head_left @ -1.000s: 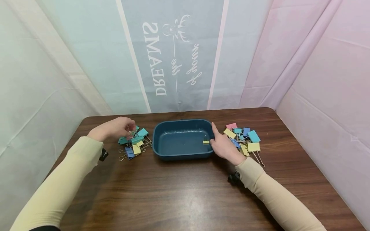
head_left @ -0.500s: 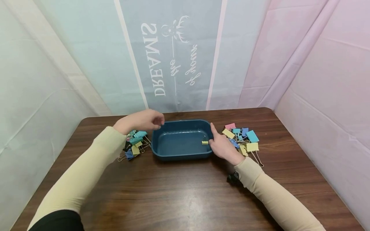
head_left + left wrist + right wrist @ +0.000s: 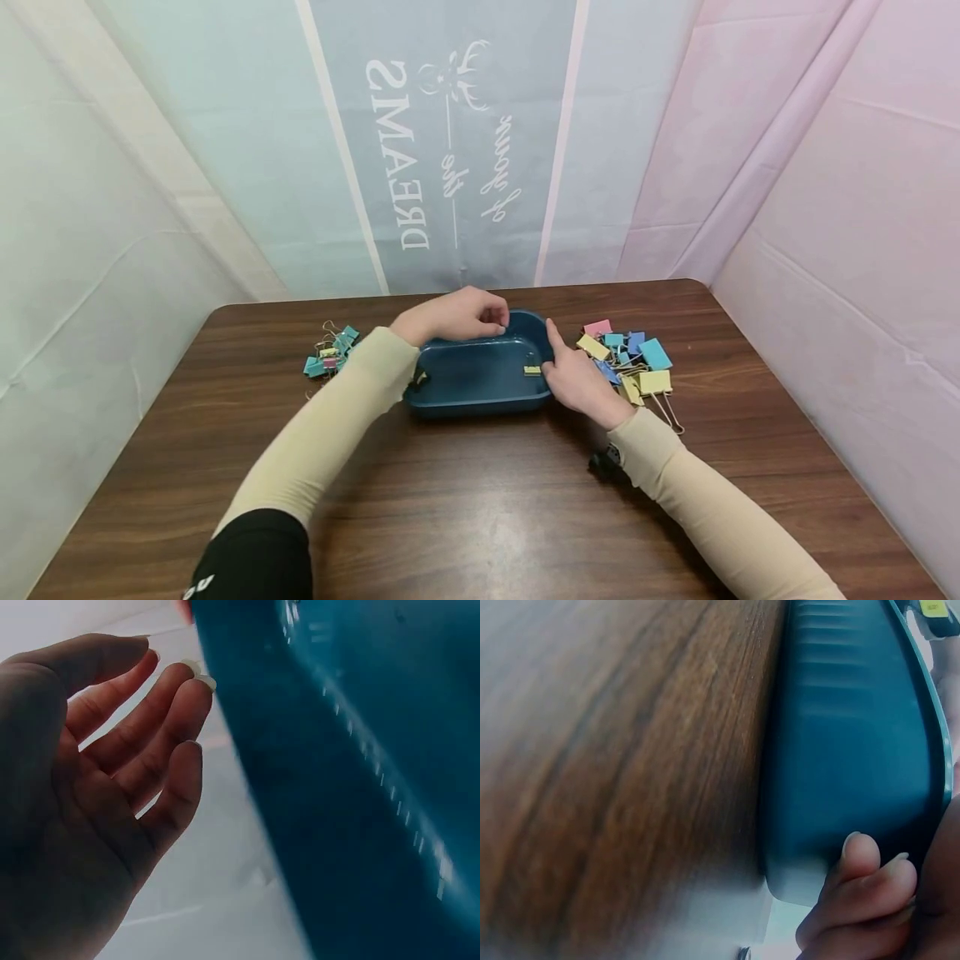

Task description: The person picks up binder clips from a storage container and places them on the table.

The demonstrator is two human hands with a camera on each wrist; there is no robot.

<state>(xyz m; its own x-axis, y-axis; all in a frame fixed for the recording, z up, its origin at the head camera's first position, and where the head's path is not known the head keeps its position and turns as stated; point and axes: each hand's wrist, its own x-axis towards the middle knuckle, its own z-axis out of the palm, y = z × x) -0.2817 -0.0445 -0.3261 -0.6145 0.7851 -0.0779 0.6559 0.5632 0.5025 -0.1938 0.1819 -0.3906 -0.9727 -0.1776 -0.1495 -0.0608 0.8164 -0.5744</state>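
Note:
A dark teal plastic tray (image 3: 472, 375) stands on the table with a small yellow binder clip (image 3: 532, 371) inside near its right end. My left hand (image 3: 465, 315) is over the tray's far side. In the left wrist view its fingers (image 3: 161, 731) are loosely bent, apart from the tray wall, and no object shows between them. My right hand (image 3: 577, 375) grips the tray's right end, index finger along the rim; in the right wrist view other fingers (image 3: 862, 892) curl against the outer wall. Binder clips (image 3: 341, 346) at left are partly hidden by my left sleeve.
To the tray's right lies a heap of binder clips (image 3: 630, 358) in pink, yellow, blue and teal, beside my right hand. The wooden table (image 3: 480, 500) ends at a printed cloth backdrop (image 3: 465, 167), with pale cloth walls on both sides.
My left hand has moved right from the left binder clips, across the tray's left rim, to above its far side. My right hand keeps its hold on the tray.

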